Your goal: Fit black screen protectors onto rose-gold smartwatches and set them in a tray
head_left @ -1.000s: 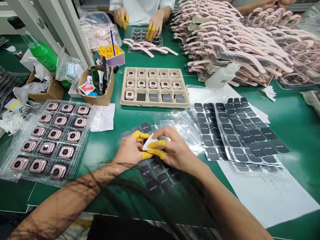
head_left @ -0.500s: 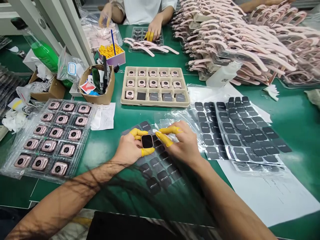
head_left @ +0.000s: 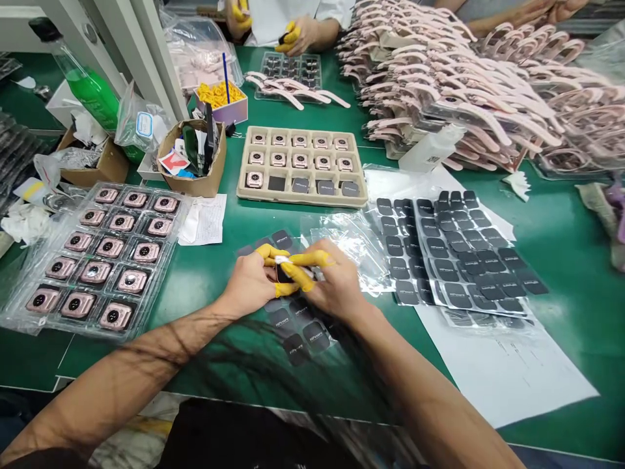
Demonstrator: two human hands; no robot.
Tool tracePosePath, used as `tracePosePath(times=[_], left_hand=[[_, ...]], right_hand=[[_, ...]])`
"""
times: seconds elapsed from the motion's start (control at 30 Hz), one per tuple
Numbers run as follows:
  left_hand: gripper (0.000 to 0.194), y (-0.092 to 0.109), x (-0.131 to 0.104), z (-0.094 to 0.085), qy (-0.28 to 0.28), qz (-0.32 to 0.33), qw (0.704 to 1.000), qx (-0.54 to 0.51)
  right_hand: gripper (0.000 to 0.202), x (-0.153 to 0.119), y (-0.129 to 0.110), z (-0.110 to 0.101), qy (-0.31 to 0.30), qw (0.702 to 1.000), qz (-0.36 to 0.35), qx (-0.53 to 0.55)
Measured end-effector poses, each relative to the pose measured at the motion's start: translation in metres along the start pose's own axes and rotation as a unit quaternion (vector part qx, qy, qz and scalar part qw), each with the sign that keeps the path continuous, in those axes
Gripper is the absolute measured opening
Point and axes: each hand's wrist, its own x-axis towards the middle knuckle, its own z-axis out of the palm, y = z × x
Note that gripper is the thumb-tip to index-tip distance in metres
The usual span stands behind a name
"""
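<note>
My left hand (head_left: 250, 281), with yellow finger cots on its fingertips, is closed around a square watch case (head_left: 285, 273) with a dark screen. My right hand (head_left: 339, 283), also wearing yellow cots, pinches a small white wipe (head_left: 282, 259) against the top of that watch. The fingers cover most of the screen. Under both hands lies a clear sheet of black square stickers (head_left: 316, 335). Beyond them stands a beige tray (head_left: 303, 201) with pink watch cases in its two back rows and one front pocket, and dark squares in other front pockets.
At left, a clear plastic tray (head_left: 163, 255) carries rows of pink watch cases. More black sticker sheets (head_left: 446, 268) overlap on white paper (head_left: 508, 371) at right. A white bottle (head_left: 432, 151) leans by piled pink watch straps (head_left: 439, 85). Across the table, a co-worker's hand (head_left: 305, 36) holds something small.
My right hand has moved left and brought the white wipe onto the watch, covering the screen that showed before. The co-worker's hands have lifted from the far tray.
</note>
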Motion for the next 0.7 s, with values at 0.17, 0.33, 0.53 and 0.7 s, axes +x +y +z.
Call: tracePosePath(times=[0.17,0.33,0.53,0.7], left_hand=[[0.054,0.008,0.005,-0.019,-0.044,-0.013,0.994,0.096],[0.057,0.017,0.007,-0.046,-0.078,0.012,0.979,0.187],[0.062,0.01,0.006,-0.026,-0.056,0.065,0.993,0.086],[0.065,-0.004,0.016,-0.019,-0.074,0.05,0.996,0.023]], right_hand=[[0.021,0.005,0.012,-0.019,-0.117,0.977,0.089,-0.152],[0.027,-0.025,-0.003,-0.067,-0.191,0.98,0.047,-0.028],[0.048,-0.068,-0.022,-0.059,-0.267,0.963,0.038,-0.006],[0.03,-0.064,-0.024,-0.05,-0.261,0.964,0.055,0.001]])
